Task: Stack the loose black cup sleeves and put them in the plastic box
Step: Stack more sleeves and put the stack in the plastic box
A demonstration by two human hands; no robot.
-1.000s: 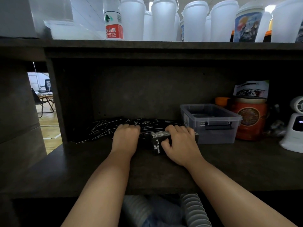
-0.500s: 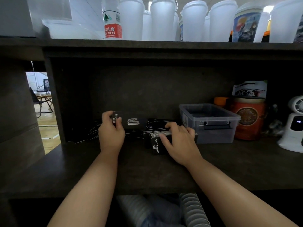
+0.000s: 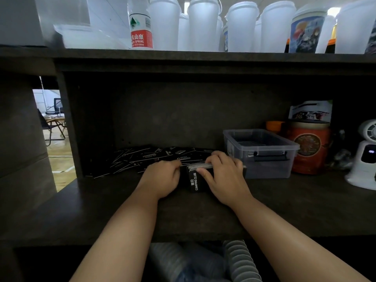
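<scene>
Right hand [image 3: 224, 176] curled over sleeve stack [image 3: 194, 181], left hand [image 3: 162, 178] fisted beside it

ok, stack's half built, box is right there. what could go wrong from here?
1. The stack is thick and held mainly by the right hand; lifting it one-handed could let the sleeves fan out or slip.
2. The plastic box stands close on the right; swinging the stack over might clip its rim and nudge it toward the red tin.
3. The loose sleeves lie black on a dark shelf, so some at the back could be missed. The left hand presses at the stack's left edge.
</scene>
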